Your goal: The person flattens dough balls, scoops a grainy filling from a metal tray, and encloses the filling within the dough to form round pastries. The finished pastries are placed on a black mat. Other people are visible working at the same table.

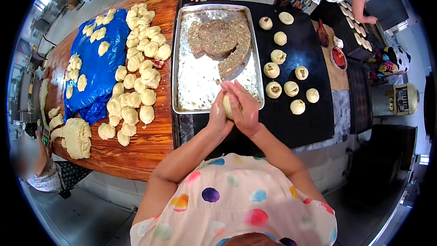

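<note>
Mid-frame, I see the left hand (219, 113) and right hand (246, 111), fingers cupped round a dough ball (227, 104), at the tray (191, 95).

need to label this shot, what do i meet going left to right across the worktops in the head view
Blue plastic sheet, cluster of dough pieces, shallow metal tray, round dough buns, tan board.
</note>
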Tool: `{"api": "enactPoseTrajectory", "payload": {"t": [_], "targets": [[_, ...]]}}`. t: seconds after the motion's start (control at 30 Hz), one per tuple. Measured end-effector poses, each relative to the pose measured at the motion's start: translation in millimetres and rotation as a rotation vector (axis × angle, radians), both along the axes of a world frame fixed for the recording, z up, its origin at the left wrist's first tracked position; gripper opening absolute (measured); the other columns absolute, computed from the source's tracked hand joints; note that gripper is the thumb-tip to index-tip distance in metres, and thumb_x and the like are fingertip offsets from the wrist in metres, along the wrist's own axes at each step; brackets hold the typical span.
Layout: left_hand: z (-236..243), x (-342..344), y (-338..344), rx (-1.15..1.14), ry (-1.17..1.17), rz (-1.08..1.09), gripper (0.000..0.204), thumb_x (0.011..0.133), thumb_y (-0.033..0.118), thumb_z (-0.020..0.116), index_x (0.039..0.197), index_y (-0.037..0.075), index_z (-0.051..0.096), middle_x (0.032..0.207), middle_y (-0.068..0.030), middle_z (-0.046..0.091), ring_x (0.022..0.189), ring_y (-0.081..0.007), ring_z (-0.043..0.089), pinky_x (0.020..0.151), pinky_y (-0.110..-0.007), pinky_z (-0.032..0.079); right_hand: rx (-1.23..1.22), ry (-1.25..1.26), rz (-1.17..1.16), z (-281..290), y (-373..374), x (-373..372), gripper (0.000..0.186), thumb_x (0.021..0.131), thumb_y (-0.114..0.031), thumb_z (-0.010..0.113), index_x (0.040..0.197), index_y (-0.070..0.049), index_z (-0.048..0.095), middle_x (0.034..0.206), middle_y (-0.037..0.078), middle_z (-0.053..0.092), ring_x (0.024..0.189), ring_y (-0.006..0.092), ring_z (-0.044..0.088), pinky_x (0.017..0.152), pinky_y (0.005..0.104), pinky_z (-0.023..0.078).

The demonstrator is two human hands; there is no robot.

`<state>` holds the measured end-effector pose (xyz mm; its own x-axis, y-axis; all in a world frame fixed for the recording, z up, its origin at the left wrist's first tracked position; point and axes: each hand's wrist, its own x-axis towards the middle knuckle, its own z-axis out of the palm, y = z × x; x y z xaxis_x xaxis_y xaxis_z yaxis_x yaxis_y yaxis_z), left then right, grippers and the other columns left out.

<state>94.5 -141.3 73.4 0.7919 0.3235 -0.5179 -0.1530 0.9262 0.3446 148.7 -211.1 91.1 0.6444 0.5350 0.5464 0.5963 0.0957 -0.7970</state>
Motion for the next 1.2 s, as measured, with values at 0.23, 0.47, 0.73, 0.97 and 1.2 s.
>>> {"api": "enactPoseTrajectory", "payload": {"t": [0.23,0.47,0.73,0.97,1.2], "targets": [[3,2,11,-0.015,0.044,-0.377,0.057,0.099,0.058,0.040,0.131,0.012,0.048,0.125,-0.0093,0.059,0.113,-0.0225,0.062,0.096,-0.040,0.052,-0.285,-0.209,0.325,19,-22,27,0.037,0.089,-0.019,0.067,0.118,0.003,0.062,0.125,0.021,0.063,0.126,0.0355,0.054,0.113,0.0476,0.034],[9,17,0,-0.128,-0.174,-0.187,0.069,0.099,0.061,0.035,0.136,0.004,0.045,0.131,-0.0139,0.055,0.122,-0.0262,0.055,0.106,-0.043,0.044,0.075,0.273,-0.072,-15,-16,19,0.028,0.099,-0.012,0.049,0.110,0.006,0.067,0.122,0.021,0.065,0.124,0.0309,0.057,0.116,0.0483,0.028],[-30,47,-21,0.025,0.144,-0.435,0.046,0.104,0.044,0.037,0.128,0.008,0.051,0.120,-0.0114,0.061,0.111,-0.0241,0.062,0.097,-0.040,0.051,-0.203,-0.223,0.054,-19,-57,53,0.028,0.091,-0.011,0.060,0.114,0.003,0.065,0.119,0.020,0.066,0.115,0.0331,0.062,0.110,0.0490,0.037],[-46,82,-48,-0.073,0.137,-0.462,0.050,0.102,0.050,0.040,0.124,0.006,0.050,0.118,-0.0109,0.061,0.109,-0.0247,0.062,0.096,-0.042,0.051,0.056,0.276,-0.323,-57,-87,56,0.020,0.093,-0.004,0.052,0.092,0.003,0.070,0.097,0.015,0.071,0.095,0.0308,0.067,0.094,0.0426,0.050],[-86,121,-78,0.004,0.185,-0.445,0.035,0.103,0.041,0.042,0.109,0.010,0.057,0.096,-0.0025,0.060,0.094,-0.0157,0.062,0.089,-0.032,0.051,0.003,-0.005,-0.306,-97,-103,98,0.018,0.089,-0.003,0.052,0.084,0.001,0.069,0.091,0.016,0.070,0.087,0.0300,0.068,0.081,0.0382,0.053]]}}
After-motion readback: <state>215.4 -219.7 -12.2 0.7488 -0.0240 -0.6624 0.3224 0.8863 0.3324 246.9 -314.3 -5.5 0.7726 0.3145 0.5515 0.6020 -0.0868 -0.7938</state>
